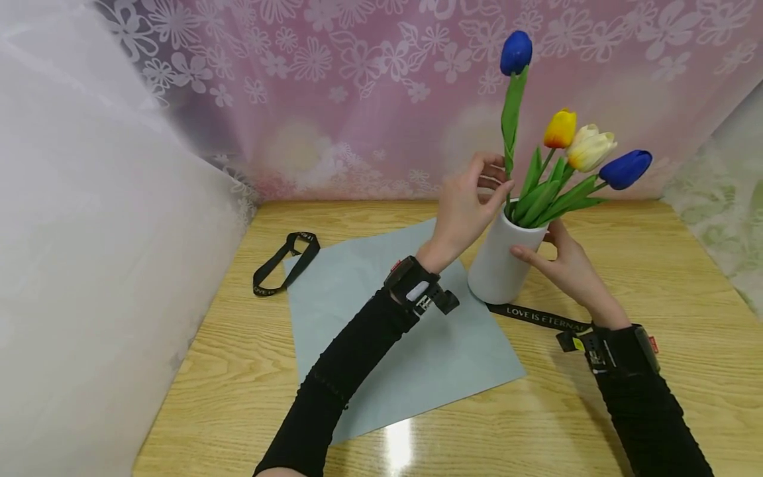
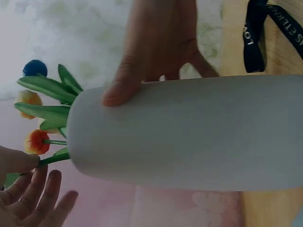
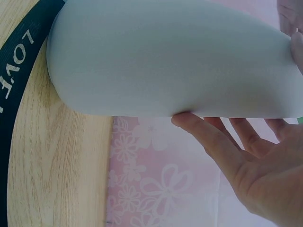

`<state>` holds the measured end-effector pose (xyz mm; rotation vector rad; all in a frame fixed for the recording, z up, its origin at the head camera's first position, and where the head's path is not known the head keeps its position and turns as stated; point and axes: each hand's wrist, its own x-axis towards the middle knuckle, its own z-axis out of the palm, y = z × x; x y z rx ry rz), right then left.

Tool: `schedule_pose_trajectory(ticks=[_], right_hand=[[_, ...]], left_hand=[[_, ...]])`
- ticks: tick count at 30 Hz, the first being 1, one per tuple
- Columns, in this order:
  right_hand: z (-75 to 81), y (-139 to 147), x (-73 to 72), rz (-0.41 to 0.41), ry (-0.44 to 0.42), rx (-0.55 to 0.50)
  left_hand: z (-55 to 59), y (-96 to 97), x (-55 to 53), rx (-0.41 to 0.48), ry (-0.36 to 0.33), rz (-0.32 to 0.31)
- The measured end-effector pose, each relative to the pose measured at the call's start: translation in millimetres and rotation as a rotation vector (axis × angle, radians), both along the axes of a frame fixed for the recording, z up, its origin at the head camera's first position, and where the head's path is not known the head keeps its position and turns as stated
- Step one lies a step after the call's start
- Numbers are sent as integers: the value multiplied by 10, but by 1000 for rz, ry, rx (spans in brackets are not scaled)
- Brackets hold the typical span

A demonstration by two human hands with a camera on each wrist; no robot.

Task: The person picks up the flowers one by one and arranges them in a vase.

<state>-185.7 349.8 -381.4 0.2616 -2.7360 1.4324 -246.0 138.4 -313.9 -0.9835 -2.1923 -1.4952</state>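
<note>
A white vase (image 1: 502,262) stands on the table, leaning slightly to the right in the head view. My left hand (image 1: 467,202) pinches the green stem of a tall blue tulip (image 1: 516,53) between thumb and forefinger, right at the vase's mouth. In the left wrist view the pinched stem (image 2: 54,159) runs to the rim. My right hand (image 1: 569,265) holds the vase's right side, thumb in front and fingers behind. A yellow tulip (image 1: 560,129), a cream tulip (image 1: 590,149) and another blue tulip (image 1: 626,169) fan out from the vase.
Grey-blue wrapping paper (image 1: 405,344) lies under my left arm. A looped black ribbon (image 1: 286,265) rests at its far left corner. Another black ribbon (image 1: 539,317) with lettering runs from the vase's base toward my right wrist. Behind the table hangs a pink flowered curtain (image 1: 369,112).
</note>
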Motion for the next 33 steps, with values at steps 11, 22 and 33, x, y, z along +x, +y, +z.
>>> schedule_pose_trajectory(ticks=[11,22,33], right_hand=[[2,-26,-28,21,-4,2],[7,-37,-36,17,-8,6],[21,50,-32,8,72,-40]], left_hand=[[-241,-52,42,-239,4,21],[-267,-173,61,-256,13,42],[-377,-337,63,-222,-3,65]])
